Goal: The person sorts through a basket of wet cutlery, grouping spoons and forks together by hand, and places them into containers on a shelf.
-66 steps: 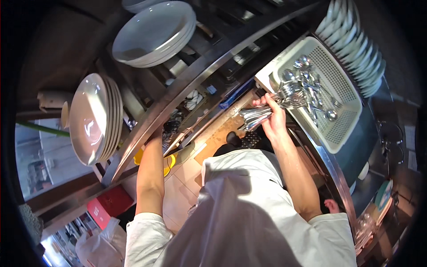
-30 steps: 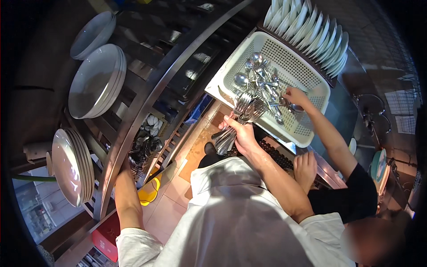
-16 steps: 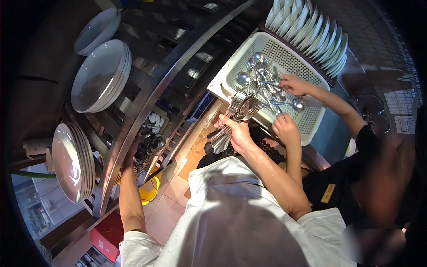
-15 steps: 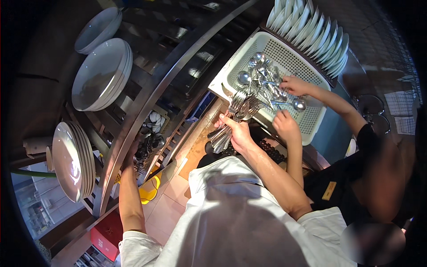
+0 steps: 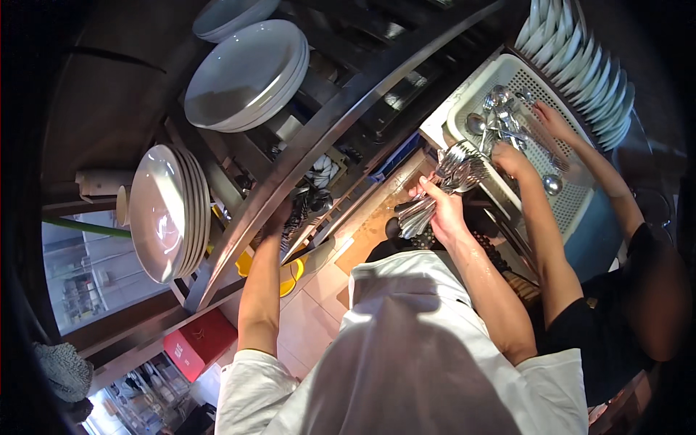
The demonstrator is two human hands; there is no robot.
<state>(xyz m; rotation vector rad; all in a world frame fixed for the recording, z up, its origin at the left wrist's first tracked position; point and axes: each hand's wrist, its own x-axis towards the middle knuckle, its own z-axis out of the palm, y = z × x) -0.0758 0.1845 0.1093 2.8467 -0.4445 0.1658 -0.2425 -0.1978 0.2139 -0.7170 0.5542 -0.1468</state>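
Note:
My right hand (image 5: 446, 210) is closed around the handles of a bunch of forks (image 5: 458, 168), heads pointing up and away from me. The bunch is in front of the near corner of a white perforated basket (image 5: 540, 83), where loose spoons, ladles and other cutlery (image 5: 504, 116) lie. My left hand (image 5: 277, 214) reaches in under a metal shelf rail (image 5: 341, 116), beside a dark cluster of cutlery (image 5: 310, 203). Shadow and the rail hide its fingers. A co-worker's two hands (image 5: 513, 159) are over the basket, among its cutlery.
White plates (image 5: 580, 65) stand on edge behind the basket. Stacked bowls (image 5: 246, 76) and plates (image 5: 161, 210) rest on the shelf at left. Below are a red box (image 5: 199, 344) and a yellow bucket (image 5: 291, 279). The co-worker's arms come in from the right.
The view has shifted, so the scene sits farther right. The co-worker's nearer hand has moved into the basket's cutlery, the other toward its far side. My right hand still grips the forks.

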